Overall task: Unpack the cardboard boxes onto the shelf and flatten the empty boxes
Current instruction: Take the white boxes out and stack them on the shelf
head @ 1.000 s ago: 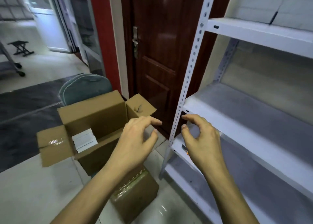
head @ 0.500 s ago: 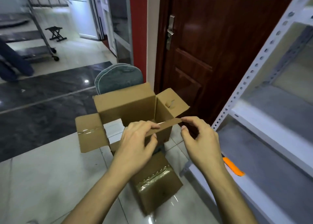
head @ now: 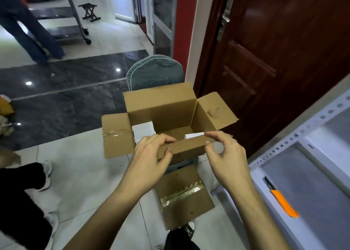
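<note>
An open cardboard box (head: pixel 161 106) stands on a green-cushioned seat (head: pixel 155 72) with its flaps spread. White packets (head: pixel 142 131) lie inside it. Both hands hover in front of the box's near wall with fingers loosely curled and hold nothing. My left hand (head: pixel 151 153) is at the wall's left part and my right hand (head: pixel 225 155) is at its right corner. I cannot tell whether either touches the cardboard. A second, taped cardboard box (head: pixel 184 196) sits on the floor below. The white metal shelf (head: pixel 322 174) is at the right.
An orange utility knife (head: pixel 282 200) lies on the lower shelf board. A dark brown door (head: pixel 265 51) is behind the box. A person in black trousers (head: pixel 20 196) stands at the left, another person (head: pixel 24 28) walks far back by a wheeled cart (head: pixel 75 13). Tiled floor lies around.
The view swung left and down, away from the shelf and onto the open box. Both hands kept their curled pose and now sit over the box's near wall.
</note>
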Tool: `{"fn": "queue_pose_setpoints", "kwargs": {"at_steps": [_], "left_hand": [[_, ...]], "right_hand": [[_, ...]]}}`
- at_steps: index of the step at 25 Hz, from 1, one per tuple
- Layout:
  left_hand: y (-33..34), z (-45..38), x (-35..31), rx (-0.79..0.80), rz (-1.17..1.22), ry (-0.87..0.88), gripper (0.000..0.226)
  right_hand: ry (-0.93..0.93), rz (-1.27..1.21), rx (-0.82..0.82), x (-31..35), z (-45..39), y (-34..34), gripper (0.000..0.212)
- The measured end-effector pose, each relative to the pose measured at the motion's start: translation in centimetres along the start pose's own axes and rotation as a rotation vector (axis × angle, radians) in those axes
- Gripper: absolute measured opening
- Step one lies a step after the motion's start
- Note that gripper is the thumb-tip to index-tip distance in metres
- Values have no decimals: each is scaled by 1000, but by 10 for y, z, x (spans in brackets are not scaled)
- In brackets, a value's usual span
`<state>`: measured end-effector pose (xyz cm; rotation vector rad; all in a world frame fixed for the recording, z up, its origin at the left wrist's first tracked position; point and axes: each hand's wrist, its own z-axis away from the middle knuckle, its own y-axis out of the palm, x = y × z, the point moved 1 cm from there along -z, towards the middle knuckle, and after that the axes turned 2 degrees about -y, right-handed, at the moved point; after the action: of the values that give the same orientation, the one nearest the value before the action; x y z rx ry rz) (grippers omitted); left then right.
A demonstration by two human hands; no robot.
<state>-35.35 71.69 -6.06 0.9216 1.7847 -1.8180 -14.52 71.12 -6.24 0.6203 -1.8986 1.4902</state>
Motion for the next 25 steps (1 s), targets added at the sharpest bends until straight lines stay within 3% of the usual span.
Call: {"fn": "queue_pose_setpoints", "kwargs": {"at_steps": [12,25], "left_hand": [[63,-85,28,-34,-6,-239,25],[125,-154,123,52,-6,-398,26]], "right_hand": [[26,5,240,-76,-107,38,24],[143,123,414,-153,-178,118,25]]}}
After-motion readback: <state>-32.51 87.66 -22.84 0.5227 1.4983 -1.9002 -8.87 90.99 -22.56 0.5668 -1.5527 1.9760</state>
